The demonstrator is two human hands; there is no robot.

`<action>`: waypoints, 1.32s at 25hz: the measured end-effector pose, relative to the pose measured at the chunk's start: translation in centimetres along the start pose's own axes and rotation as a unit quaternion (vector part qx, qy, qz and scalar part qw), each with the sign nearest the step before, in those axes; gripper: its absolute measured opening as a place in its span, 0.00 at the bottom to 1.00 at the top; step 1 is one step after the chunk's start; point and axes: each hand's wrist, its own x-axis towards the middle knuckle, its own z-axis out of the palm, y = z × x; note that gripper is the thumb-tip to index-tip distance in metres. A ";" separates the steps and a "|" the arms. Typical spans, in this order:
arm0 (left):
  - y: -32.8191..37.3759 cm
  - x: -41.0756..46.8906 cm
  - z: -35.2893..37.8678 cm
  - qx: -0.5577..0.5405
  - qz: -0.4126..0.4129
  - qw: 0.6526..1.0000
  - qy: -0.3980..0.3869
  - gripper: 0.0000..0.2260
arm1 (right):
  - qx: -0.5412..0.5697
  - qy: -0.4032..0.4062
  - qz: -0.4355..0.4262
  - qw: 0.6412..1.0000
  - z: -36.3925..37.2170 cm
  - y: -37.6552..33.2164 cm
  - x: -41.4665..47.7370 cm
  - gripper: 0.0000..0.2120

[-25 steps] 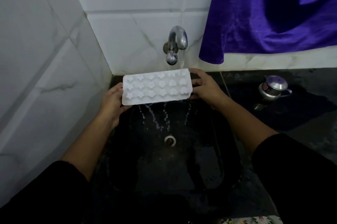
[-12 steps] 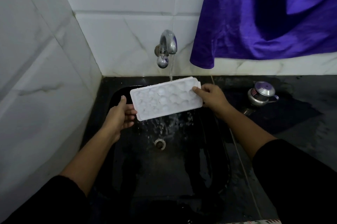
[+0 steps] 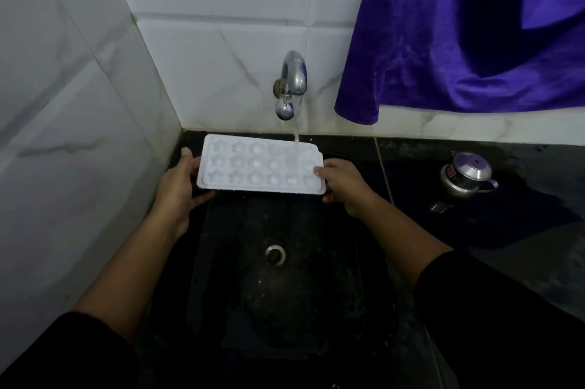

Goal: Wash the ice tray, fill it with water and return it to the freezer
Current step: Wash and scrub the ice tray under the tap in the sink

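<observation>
Head view: sink (image 3: 221, 293) dark, basin detail hard to read; cloth (image 3: 459, 40) cut off top and right. Fingers beneath tray (image 3: 259, 167) hidden. Change: tray, tilted half a second ago with left hand (image 3: 177, 189) off it, now level, cavities up, under tap (image 3: 292, 84) stream. Left hand grips left end; right hand (image 3: 345, 186) pinches right end, thumb on top.

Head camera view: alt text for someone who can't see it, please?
A person's left hand and right hand hold a white ice tray by its ends, cavities up, under a running tap above a dark sink. A purple cloth hangs at right; a metal pot sits on the counter.
</observation>
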 end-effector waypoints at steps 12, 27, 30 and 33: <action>-6.1 0.2 8.4 0.019 -0.169 0.975 -0.143 0.24 | 0.089 -0.018 -0.126 0.988 -7.4 -4.0 -3.6 0.07; -0.1 1.0 4.8 -0.017 0.035 0.995 -0.092 0.19 | 0.148 0.018 0.048 0.988 -3.4 5.2 -0.2 0.08; -0.3 1.2 2.1 -0.039 0.042 0.997 -0.057 0.13 | 0.105 -0.027 0.050 0.993 -0.4 4.7 0.7 0.09; -1.0 1.5 -0.2 -0.047 0.033 0.998 -0.023 0.04 | 0.068 -0.066 0.031 0.995 1.3 3.4 1.5 0.09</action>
